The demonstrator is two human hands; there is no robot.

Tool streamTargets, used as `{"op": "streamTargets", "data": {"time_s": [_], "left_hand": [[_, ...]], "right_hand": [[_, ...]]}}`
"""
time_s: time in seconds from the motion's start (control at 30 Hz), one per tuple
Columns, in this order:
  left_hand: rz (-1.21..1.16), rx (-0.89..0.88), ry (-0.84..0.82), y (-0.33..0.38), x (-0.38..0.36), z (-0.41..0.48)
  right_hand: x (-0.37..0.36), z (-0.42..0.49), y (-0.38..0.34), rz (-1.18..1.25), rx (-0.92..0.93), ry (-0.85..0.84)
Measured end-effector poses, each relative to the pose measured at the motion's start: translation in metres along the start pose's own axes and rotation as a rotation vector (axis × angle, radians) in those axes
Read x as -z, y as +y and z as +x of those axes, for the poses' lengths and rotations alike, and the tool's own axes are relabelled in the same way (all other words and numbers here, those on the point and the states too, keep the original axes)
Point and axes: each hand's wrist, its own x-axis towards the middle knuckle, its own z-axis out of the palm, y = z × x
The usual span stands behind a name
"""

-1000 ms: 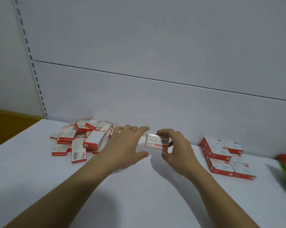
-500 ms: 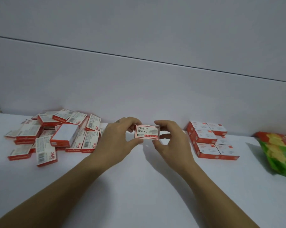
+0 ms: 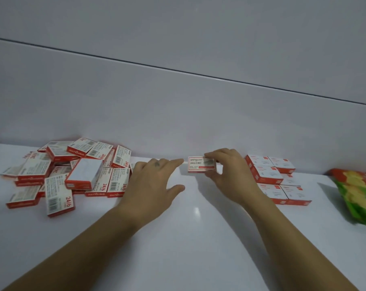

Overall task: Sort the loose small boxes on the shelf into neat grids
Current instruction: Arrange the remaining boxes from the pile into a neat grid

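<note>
A small red-and-white box [image 3: 200,164] is pinched by my right hand [image 3: 228,175] above the middle of the white shelf [image 3: 188,238], label facing me. My left hand [image 3: 154,185] hovers just left of it with fingers spread and straight, holding nothing, its fingertips a short gap from the box. A loose pile of the same boxes [image 3: 72,175] lies jumbled at the left. At the right, several boxes stand in a neat grid [image 3: 276,179], partly stacked two high.
A green and red snack bag [image 3: 358,196] lies at the far right edge. The white back panel [image 3: 177,112] rises directly behind the boxes. Bare shelf surface runs between pile and grid and toward me.
My left hand has let go of the box and opened, drawing slightly left. My right hand alone now holds the box. The camera has shifted right over the second.
</note>
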Motion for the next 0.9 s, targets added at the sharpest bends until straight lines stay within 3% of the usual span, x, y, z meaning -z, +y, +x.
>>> {"op": "streamTargets", "data": {"time_s": [0.07, 0.17, 0.53, 0.73, 0.9], "left_hand": [[0.056, -0.014, -0.053, 0.002, -0.003, 0.0], [0.084, -0.047, -0.091, 0.005, -0.007, 0.001], [0.095, -0.068, -0.096, -0.002, -0.012, 0.0], [0.147, -0.048, -0.125, -0.003, -0.009, 0.005], [0.291, -0.019, -0.113, -0.012, 0.014, 0.011]], "right_hand": [[-0.001, 0.012, 0.017, -0.053, -0.123, -0.092], [-0.004, 0.016, 0.027, -0.043, -0.218, -0.099], [-0.018, 0.013, 0.032, -0.111, -0.288, -0.04], [-0.023, 0.011, 0.024, -0.371, -0.188, -0.078], [-0.024, 0.003, -0.012, -0.305, 0.063, 0.133]]}}
